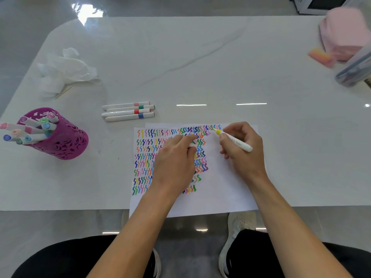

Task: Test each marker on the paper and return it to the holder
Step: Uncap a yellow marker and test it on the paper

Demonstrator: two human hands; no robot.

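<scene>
Now right fingers point(227, 142) round marker point(240, 143) (tip-down)

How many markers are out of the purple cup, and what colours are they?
pink-band marker: 1
green-band marker: 1
red-band marker: 1
blue-band marker: 1
yellow marker, in the right hand: 1
Total: 5
</scene>
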